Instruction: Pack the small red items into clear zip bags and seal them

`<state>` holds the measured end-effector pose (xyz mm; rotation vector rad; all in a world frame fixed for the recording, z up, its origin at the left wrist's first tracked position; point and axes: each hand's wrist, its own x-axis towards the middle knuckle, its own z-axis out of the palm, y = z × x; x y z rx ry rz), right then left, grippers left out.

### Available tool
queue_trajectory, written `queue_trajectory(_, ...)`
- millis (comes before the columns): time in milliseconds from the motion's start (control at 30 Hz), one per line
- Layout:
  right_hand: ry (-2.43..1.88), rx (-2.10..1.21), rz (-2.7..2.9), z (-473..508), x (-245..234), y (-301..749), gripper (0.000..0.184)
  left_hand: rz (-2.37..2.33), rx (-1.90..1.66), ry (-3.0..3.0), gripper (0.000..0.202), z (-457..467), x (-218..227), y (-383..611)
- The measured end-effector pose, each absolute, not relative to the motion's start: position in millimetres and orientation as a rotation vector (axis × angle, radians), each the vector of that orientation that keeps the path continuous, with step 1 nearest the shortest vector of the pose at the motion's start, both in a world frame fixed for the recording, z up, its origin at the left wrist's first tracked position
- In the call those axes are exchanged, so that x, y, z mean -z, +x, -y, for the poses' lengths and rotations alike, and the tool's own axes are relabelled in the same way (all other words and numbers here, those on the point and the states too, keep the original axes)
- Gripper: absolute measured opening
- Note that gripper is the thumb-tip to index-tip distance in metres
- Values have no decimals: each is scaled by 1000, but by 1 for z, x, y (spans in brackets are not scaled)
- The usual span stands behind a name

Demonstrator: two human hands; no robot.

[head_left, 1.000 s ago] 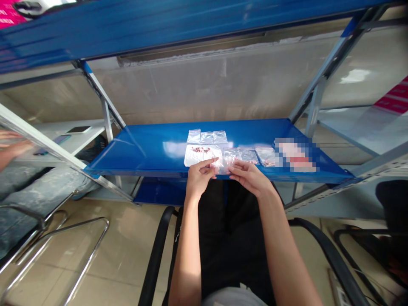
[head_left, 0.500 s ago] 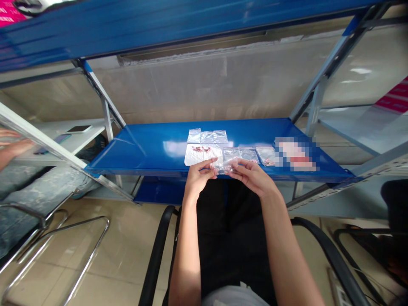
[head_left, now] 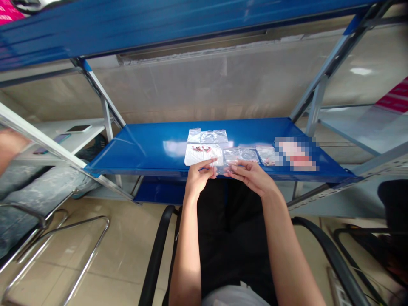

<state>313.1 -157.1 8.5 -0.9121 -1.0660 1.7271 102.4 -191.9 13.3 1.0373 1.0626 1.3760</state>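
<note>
Between my two hands, at the front edge of the blue shelf, is a small clear plastic bag (head_left: 220, 169). My left hand (head_left: 200, 175) pinches its left side and my right hand (head_left: 247, 175) grips its right side. Just beyond lies a white sheet (head_left: 194, 158) bearing several small red and dark capsules (head_left: 201, 149). Behind it sit flat clear bags (head_left: 207, 136) in a row. To the right of the sheet, more clear bags (head_left: 248, 154) lie flat, and one bag (head_left: 267, 155) has small reddish pieces inside.
The blue shelf (head_left: 143, 146) spans the space before me, with an upper blue shelf (head_left: 191, 25) overhead. A blurred-out patch (head_left: 296, 154) covers something at right. On the left, phones (head_left: 79, 128) rest on a white shelf near another person's blurred arm (head_left: 11, 146). Black chair armrests (head_left: 156, 250) flank me.
My hands stay almost in place on the clear bag, with the right fingers shifted slightly. At far left, the other person's hand has moved and is blurred.
</note>
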Motion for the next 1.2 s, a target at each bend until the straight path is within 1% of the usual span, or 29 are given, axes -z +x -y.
queue_trajectory(267, -931, -1624, 1071, 158, -12, 309, 38, -1100, -1379, 1022, 45, 190, -15, 108)
queue_trajectory(433, -939, -1642, 1097, 159, -18, 307, 43, -1122, -1388, 1045, 43, 191, -14, 107)
queue_trajectory(633, -986, -1591, 1149, 157, -18, 302, 49, -1135, -1396, 1057, 43, 190, -13, 107)
queue_trajectory(867, -1016, -1551, 1240, 137, -21, 307, 51, -1124, -1412, 1096, 43, 184, -11, 110)
queue_trajectory(933, -1043, -1469, 1340, 119, -30, 315, 49, -1123, -1418, 1153, 39, 176, -14, 105)
queue_trajectory(1000, -1112, -1317, 1521, 94, -45, 321, 43, -1189, -1452, 1236, 32, 160, -19, 97)
queue_trajectory(1100, -1267, -970, 1886, 54, -72, 320, 28, -1428, -1473, 1460, 21, 120, -29, 83)
queue_trajectory(1200, -1441, -536, 2181, 24, -94, 301, 11, -1507, -1366, 1751, 24, 74, -36, 76)
